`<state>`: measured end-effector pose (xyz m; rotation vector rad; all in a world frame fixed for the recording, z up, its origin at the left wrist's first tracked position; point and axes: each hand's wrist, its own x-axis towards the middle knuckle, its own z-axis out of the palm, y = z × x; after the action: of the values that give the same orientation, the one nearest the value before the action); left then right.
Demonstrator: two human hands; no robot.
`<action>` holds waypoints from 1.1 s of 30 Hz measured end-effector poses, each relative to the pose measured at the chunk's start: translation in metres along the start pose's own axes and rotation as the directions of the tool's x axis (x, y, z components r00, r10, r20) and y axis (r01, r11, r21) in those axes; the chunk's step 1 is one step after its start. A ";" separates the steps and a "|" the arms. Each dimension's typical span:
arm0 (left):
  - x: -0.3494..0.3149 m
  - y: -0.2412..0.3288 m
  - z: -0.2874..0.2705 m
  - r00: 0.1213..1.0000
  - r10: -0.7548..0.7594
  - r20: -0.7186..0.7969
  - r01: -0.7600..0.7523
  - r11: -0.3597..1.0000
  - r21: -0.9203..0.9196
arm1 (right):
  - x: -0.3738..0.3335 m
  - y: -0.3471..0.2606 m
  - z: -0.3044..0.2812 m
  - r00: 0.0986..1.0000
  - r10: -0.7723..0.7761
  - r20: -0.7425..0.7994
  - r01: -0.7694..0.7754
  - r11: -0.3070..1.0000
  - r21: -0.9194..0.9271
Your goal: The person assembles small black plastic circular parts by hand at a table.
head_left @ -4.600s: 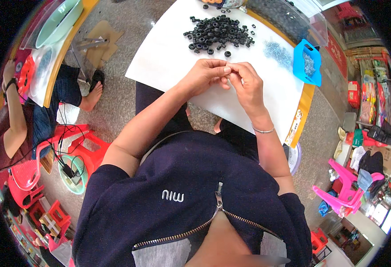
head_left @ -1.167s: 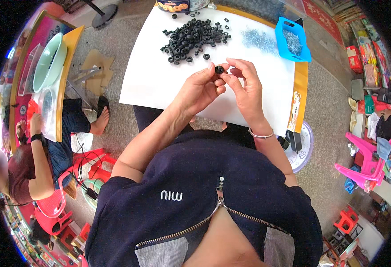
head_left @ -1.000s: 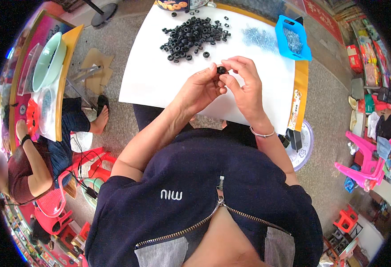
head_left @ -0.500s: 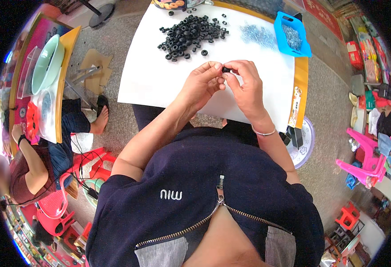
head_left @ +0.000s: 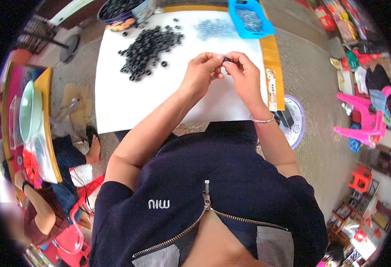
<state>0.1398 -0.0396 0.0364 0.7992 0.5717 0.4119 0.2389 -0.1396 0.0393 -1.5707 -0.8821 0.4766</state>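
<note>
Between my fingertips, above the white tabletop (head_left: 160,104), is a small black part (head_left: 226,59), mostly covered by the fingers. My left hand (head_left: 201,73) pinches it from the left with thumb and forefinger. From the right, my right hand (head_left: 244,73) pinches the same part, its thumb below. To the left of my hands lies a heap of small black round parts (head_left: 148,49), some with a hole through them. Beyond my hands, small shiny clear or metallic pieces (head_left: 215,29) are spread on the table. A blue plastic basket (head_left: 266,32) holds more of these pieces.
A tub (head_left: 111,20) filled with black parts stands at the table's far left. Right of the table is a pale purple-rimmed basin (head_left: 300,127). Another person (head_left: 44,213) sits at a side table with a green basin (head_left: 31,111). A pink stool (head_left: 364,120) stands far right.
The view has shifted, so the table and heap sit further left and more of the tub shows. Both hands keep pinching the small black part, slightly nearer the shiny pieces.
</note>
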 end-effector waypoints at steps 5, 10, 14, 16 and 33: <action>0.046 -0.020 0.050 0.995 0.023 0.099 -0.037 0.988 0.150 | 0.018 0.011 -0.060 0.984 0.104 -0.147 -0.121 0.986 -0.115; 0.096 -0.057 0.085 0.932 0.253 0.258 -0.359 0.559 0.747 | 0.029 0.041 -0.113 0.955 0.162 -0.250 -0.219 0.951 -0.220; 0.119 -0.072 0.104 0.829 0.260 0.496 -0.498 -0.062 0.865 | 0.038 0.066 -0.141 0.962 0.117 -0.245 -0.220 0.866 -0.448; 0.126 -0.076 0.109 0.812 0.181 0.555 -0.509 -0.245 0.825 | 0.041 0.069 -0.147 0.984 0.015 -0.179 -0.119 0.802 -0.585; 0.056 -0.024 0.051 0.781 0.388 0.490 -0.578 0.152 0.801 | 0.063 0.050 -0.134 0.960 0.090 0.266 0.224 0.325 -0.919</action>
<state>0.2181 -0.0517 0.0286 2.2312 0.3108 0.6025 0.3894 -0.1786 0.0299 -2.5831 -1.6287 0.0344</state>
